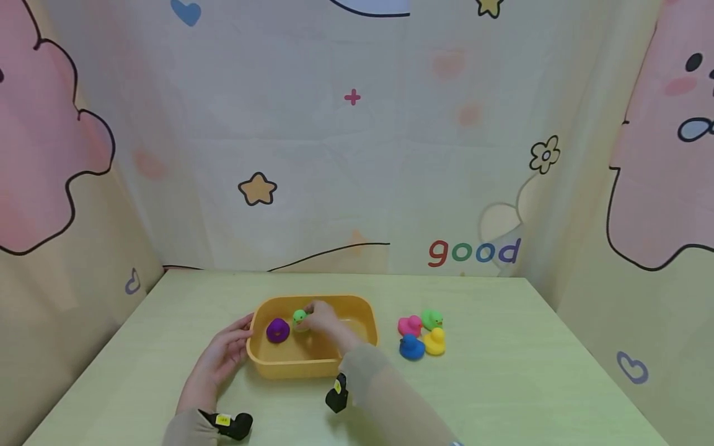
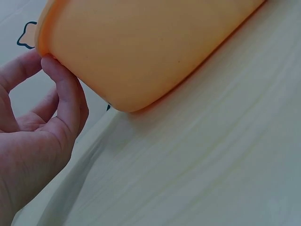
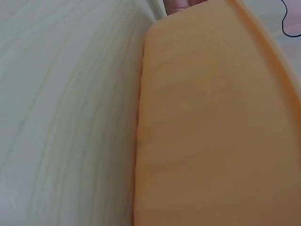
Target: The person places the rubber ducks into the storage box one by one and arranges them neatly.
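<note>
In the head view, a yellow-orange plastic basin [image 1: 301,370] sits on the table. My right hand [image 1: 323,319] reaches over its front wall and pinches a small green rubber duck [image 1: 299,316] inside it. Beside that one, a purple rubber duck [image 1: 277,331] lies in the left part of the basin. My left hand [image 1: 222,353] holds the basin's left end; the left wrist view has its fingertips [image 2: 51,63] right at the rim. The right wrist view is mostly filled by the basin's outer wall [image 3: 211,117], and the right hand's fingers are out of sight there.
Right of the basin, a pink duck [image 1: 409,325], a green duck [image 1: 432,319], a blue duck [image 1: 411,347] and a yellow duck [image 1: 435,341] stand close together on the pale table [image 1: 530,371]. A printed curtain [image 1: 312,124] surrounds the table's back and sides.
</note>
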{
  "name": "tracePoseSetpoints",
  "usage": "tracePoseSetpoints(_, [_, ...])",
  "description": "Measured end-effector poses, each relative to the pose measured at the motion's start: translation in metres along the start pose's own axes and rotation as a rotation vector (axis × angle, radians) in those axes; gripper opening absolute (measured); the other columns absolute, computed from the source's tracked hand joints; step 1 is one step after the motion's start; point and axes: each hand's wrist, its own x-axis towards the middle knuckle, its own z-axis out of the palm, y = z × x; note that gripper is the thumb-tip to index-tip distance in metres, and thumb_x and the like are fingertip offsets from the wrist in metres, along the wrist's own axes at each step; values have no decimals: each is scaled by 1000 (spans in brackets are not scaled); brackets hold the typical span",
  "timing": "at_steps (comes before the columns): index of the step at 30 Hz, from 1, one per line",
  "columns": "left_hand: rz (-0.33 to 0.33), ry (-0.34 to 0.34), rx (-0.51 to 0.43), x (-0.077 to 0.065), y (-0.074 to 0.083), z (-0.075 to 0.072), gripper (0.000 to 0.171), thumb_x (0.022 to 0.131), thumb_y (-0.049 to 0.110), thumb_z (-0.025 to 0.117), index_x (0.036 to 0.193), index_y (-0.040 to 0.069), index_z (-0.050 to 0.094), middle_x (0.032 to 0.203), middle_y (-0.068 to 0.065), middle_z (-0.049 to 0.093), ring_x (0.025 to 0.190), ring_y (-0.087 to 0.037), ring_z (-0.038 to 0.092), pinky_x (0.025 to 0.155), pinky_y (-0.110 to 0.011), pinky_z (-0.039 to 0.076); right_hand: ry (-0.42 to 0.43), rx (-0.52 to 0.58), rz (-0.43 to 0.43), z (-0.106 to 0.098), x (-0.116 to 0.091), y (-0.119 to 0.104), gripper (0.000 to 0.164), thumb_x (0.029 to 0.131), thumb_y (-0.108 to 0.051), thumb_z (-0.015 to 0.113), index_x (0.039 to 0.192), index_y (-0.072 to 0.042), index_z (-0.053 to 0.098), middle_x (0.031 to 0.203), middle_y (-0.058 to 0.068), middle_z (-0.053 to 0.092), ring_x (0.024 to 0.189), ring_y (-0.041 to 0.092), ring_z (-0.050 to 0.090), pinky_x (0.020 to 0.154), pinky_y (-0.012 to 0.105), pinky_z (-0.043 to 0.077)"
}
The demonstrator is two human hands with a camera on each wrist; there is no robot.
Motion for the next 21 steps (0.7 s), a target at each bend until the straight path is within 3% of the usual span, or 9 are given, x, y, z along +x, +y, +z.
tracePoseSetpoints(6, [1, -14, -4, 0, 0, -1, 61, 98, -1, 43, 154, -3, 17, 113, 9, 62, 95, -4, 63, 84, -18, 53, -9, -57, 11, 6, 4, 5, 29, 78, -1, 78, 102, 5, 64, 99, 14, 64, 89, 22, 56, 80, 33, 52])
tracePoseSetpoints(21, [-15, -26, -19, 0, 1, -2, 63, 99, -1, 43, 155, -1, 13, 113, 11, 62, 99, -4, 62, 87, -18, 53, -71, -68, -32, -5, -5, 7, 46, 69, 7, 80, 111, 6, 62, 112, 19, 63, 102, 31, 58, 94, 42, 51])
